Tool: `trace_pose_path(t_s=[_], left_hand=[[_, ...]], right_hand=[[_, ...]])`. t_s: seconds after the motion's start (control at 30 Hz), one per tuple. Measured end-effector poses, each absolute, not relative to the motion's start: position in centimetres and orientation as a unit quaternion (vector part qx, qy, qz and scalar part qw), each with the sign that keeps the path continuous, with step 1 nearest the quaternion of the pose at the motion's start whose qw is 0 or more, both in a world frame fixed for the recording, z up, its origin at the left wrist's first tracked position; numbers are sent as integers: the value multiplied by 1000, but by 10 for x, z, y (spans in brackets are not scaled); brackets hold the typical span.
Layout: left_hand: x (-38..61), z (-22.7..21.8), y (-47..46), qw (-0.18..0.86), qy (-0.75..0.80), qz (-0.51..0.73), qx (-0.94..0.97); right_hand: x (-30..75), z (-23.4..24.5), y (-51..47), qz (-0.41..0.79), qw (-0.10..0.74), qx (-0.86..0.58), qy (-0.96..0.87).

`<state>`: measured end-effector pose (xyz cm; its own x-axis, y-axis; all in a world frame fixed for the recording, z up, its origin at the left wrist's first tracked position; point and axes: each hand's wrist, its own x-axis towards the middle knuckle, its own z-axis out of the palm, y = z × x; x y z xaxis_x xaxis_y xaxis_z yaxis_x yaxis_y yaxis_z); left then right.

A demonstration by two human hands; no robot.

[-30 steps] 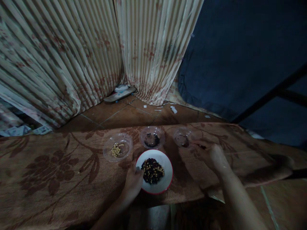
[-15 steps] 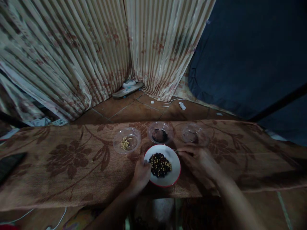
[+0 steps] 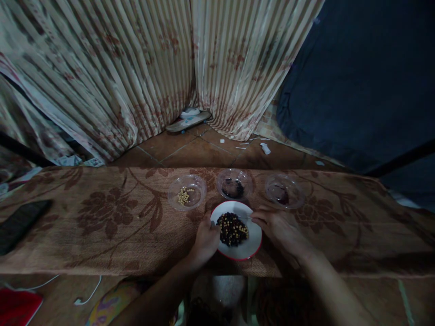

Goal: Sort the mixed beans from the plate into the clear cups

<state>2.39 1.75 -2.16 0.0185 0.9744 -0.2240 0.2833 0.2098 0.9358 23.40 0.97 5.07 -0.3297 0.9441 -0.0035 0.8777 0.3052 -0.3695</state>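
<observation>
The white bowl [image 3: 254, 242] with a red rim is sitting at the near edge of the counter [image 3: 112, 253], around the middle of its length. The left hand [image 3: 206, 236] is grasping the bowl's left side, its thumb lying over the rim. Inside, a mixed heap of dark and yellow beans [image 3: 233, 230] is covering much of the bottom, leaning toward the left hand. The right hand [image 3: 276, 226] is pinching a thin tool [image 3: 243, 218] at the bowl's upper right rim; the tool is reaching in over the beans, and whether its tip is holding one is too dim to tell.

Three clear bowls are standing in a row along the counter's far edge. The left clear bowl [image 3: 200, 192] is holding a small cluster of yellow beans, the middle clear bowl [image 3: 248, 183] is holding black ones, just beyond the white bowl, and the right clear bowl [image 3: 295, 192] is holding a few dark reddish ones, lying just beyond the right hand. A dark phone [image 3: 24, 224] is resting near the counter's left end. Past the far edge, a skateboard [image 3: 188, 122] is lying on the floor [image 3: 190, 151] against the striped curtain [image 3: 152, 68].
</observation>
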Motion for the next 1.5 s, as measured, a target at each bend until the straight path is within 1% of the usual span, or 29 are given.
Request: trace_pose_path(t_s=[0.37,0.57,1.03,1.1,1.23,1.37,1.5], left_hand=[[25,-22,18,494,609,348,513],[25,-17,18,505,605,351,506],[26,-12,17,493,618,343,507],[26,-11,17,495,619,344,504],[26,-11,18,492,620,342,506],[26,-12,18,489,624,343,503],[25,-8,18,483,627,338,509]], right_hand=[[235,54,9,144,92,-580,-796],[235,53,8,143,101,-587,-791],[239,47,10,136,121,-576,-797],[239,51,8,146,130,-573,-796],[245,60,7,137,174,-592,-775],[268,66,8,81,217,-632,-739],[298,68,9,9,250,-707,-661]])
